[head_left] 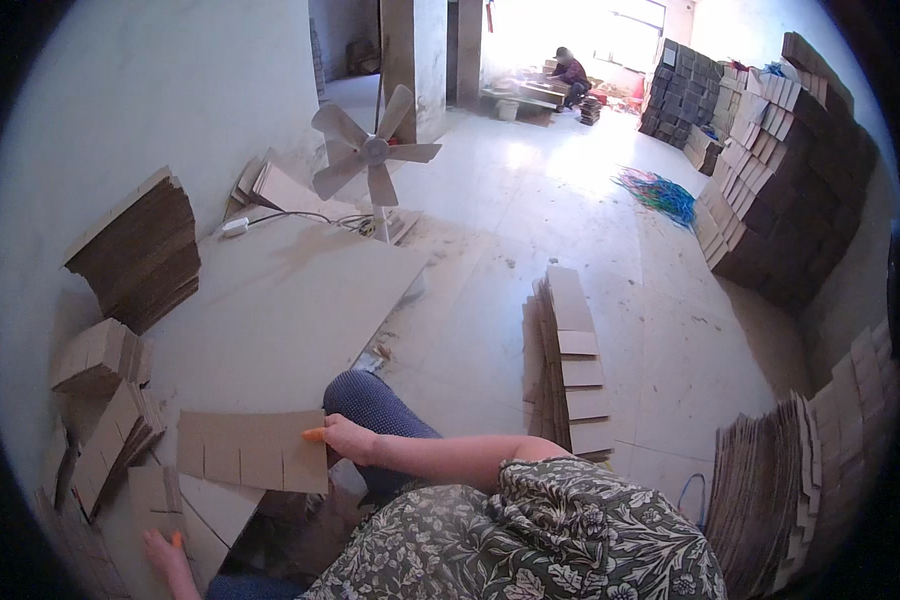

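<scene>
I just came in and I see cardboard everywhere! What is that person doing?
A person sits on the floor with flat cardboard. Their right hand holds the edge of a slotted cardboard sheet lying on a big board. Their left hand touches another cardboard piece lower down. Both hands have orange fingertip covers. Stacks of cardboard pieces stand all around, a fan stands nearby, and another person works far off.

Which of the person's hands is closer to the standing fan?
The right hand. It rests on the right edge of the slotted cardboard sheet, below the fan. The left hand sits lower, near the frame's bottom left on another cardboard piece, farther from it.
</scene>
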Demonstrator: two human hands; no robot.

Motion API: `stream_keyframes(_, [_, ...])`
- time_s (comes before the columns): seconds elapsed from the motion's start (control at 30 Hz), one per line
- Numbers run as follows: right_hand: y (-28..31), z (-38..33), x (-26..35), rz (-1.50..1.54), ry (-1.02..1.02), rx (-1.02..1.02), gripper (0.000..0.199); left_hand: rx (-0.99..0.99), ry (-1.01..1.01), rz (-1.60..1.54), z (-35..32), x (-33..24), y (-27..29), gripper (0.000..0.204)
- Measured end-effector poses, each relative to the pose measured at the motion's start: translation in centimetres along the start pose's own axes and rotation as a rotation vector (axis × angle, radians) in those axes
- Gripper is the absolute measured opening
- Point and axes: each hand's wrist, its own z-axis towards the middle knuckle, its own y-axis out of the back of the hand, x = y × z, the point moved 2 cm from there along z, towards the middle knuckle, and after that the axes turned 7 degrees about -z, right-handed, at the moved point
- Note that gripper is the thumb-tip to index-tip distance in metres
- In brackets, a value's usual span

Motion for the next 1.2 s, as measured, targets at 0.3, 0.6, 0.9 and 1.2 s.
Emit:
stream_keyframes(0.3, [0.0, -0.5, 0.4, 0.012, -0.018, 0.001, 0.035, -0.005, -0.066, -0.006, -0.6, -0.6, 0.3, 0.033])
stream_keyframes(0.6, [0.3, -1.6, 0.7, 0.042, 0.008, 0.045, 0.035, 0.023, -0.038, -0.012, 1.1, 1.3, -3.2, 0.026])
stream_keyframes(0.9, [-0.7, -1.3, 0.8, -0.153, 0.021, 0.055, 0.034, 0.061, -0.077, -0.174, 0.8, 5.8, -3.0, 0.032])
stream_keyframes(1.2, [1.1, -5.0, 2.0, -0.336, 0.306, -0.083, 0.017, 0.066, -0.171, -0.259, 1.1, -3.0, 6.1, 0.026])
